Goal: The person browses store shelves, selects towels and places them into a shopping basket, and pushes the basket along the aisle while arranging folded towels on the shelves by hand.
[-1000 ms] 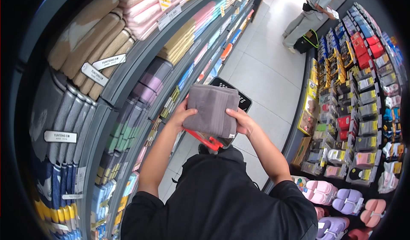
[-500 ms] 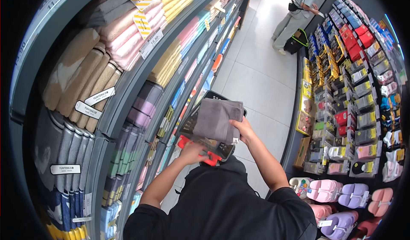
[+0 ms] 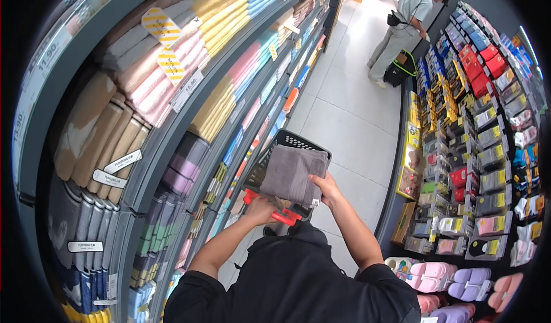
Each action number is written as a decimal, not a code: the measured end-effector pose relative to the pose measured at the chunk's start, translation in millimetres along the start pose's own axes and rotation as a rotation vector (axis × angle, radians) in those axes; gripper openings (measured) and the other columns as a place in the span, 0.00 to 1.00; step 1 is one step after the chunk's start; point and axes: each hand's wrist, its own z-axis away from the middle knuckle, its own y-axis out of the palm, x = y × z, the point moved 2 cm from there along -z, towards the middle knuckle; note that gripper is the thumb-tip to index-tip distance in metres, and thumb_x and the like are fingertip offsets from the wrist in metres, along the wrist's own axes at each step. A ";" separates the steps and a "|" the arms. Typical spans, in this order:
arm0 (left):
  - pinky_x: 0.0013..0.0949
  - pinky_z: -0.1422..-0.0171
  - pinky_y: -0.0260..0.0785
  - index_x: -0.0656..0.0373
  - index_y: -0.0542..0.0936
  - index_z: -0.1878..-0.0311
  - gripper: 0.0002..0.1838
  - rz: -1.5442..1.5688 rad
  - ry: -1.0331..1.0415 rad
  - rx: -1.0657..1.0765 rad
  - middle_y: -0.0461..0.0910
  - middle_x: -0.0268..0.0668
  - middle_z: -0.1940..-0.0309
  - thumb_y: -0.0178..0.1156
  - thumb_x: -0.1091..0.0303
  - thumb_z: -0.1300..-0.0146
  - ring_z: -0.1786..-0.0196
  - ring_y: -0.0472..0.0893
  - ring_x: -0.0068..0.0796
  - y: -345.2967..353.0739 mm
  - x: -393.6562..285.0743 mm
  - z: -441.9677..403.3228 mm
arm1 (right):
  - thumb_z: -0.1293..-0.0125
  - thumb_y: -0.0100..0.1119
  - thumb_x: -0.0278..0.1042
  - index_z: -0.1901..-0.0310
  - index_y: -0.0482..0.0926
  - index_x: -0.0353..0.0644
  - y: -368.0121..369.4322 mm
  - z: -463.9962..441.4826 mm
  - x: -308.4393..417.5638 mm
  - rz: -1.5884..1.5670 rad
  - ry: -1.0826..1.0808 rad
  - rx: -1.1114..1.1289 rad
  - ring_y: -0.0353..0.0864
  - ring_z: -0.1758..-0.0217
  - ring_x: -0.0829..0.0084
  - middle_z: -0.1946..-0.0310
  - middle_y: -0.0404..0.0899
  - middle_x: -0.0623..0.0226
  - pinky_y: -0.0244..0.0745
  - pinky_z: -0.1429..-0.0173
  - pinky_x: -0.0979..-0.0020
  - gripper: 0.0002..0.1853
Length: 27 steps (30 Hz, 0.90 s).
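Observation:
A folded grey towel with a small white label at one corner is held over the black shopping basket. My right hand pinches its right edge, the thumb lying on top and the other fingers out of sight beneath. My left hand is closed around the basket's red handle, close to my body. The towel covers most of the basket's opening, so much of the inside is hidden.
Shelves of folded towels line the left side. Packaged goods hang on the right, above slippers. Farther up the tiled aisle a person stands beside a dark basket with a green handle.
The towel has tilted slightly and shifted a little down, showing more of the basket's far rim. My left hand has moved slightly left along the handle. The person ahead leans farther forward.

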 end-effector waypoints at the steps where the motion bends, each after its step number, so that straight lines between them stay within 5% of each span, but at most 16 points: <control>1: 0.46 0.46 0.70 0.49 0.86 0.73 0.19 0.052 -0.002 -0.030 0.85 0.31 0.70 0.69 0.43 0.54 0.59 0.84 0.37 -9.3 -1.4 -10.9 | 0.39 0.64 0.25 0.36 0.66 0.39 -3.3 -3.0 5.0 -0.005 -0.007 0.008 0.79 0.44 0.64 0.45 0.77 0.58 0.79 0.41 0.58 0.29; 9: 0.48 0.42 0.69 0.48 0.86 0.70 0.21 0.024 -0.135 -0.002 0.86 0.33 0.63 0.69 0.40 0.56 0.54 0.84 0.37 -25.2 -4.7 -93.2 | 0.39 0.64 0.26 0.35 0.65 0.38 -46.4 -25.6 60.0 -0.040 -0.039 0.036 0.78 0.41 0.64 0.42 0.75 0.58 0.77 0.38 0.60 0.30; 19: 0.48 0.35 0.63 0.33 0.88 0.57 0.27 -0.086 -0.200 -0.024 0.86 0.30 0.64 0.68 0.30 0.58 0.53 0.83 0.35 -18.8 26.0 -171.1 | 0.38 0.64 0.27 0.34 0.63 0.37 -90.7 -48.5 116.7 0.005 -0.044 0.003 0.77 0.39 0.62 0.40 0.74 0.55 0.76 0.37 0.60 0.31; 20: 0.45 0.30 0.61 0.46 0.84 0.47 0.38 -0.034 -0.256 0.037 0.82 0.39 0.47 0.70 0.31 0.58 0.41 0.79 0.38 -21.7 27.4 -179.8 | 0.38 0.64 0.27 0.34 0.63 0.37 -92.2 -51.7 120.5 0.009 -0.050 -0.002 0.77 0.39 0.62 0.40 0.74 0.55 0.76 0.37 0.60 0.31; 23: 0.44 0.27 0.60 0.48 0.80 0.40 0.39 0.043 -0.313 0.207 0.81 0.37 0.43 0.69 0.35 0.52 0.39 0.78 0.35 -38.6 35.0 -202.0 | 0.38 0.65 0.28 0.34 0.63 0.36 -95.9 -63.0 126.8 -0.010 -0.047 0.020 0.77 0.39 0.62 0.40 0.74 0.55 0.77 0.37 0.60 0.32; 25: 0.42 0.27 0.62 0.53 0.78 0.37 0.39 0.700 -0.199 0.032 0.80 0.39 0.41 0.61 0.33 0.44 0.38 0.78 0.35 26.5 83.8 -226.5 | 0.38 0.65 0.28 0.34 0.63 0.36 -95.1 -67.8 134.0 -0.029 -0.032 0.014 0.77 0.39 0.63 0.40 0.74 0.55 0.76 0.37 0.60 0.32; 27: 0.42 0.27 0.62 0.57 0.71 0.32 0.41 1.338 -0.329 0.000 0.75 0.40 0.35 0.53 0.32 0.36 0.34 0.75 0.34 8.7 94.7 -242.7 | 0.38 0.65 0.28 0.34 0.63 0.36 -92.2 -75.4 143.1 -0.053 -0.005 0.028 0.77 0.39 0.63 0.40 0.74 0.55 0.76 0.37 0.60 0.32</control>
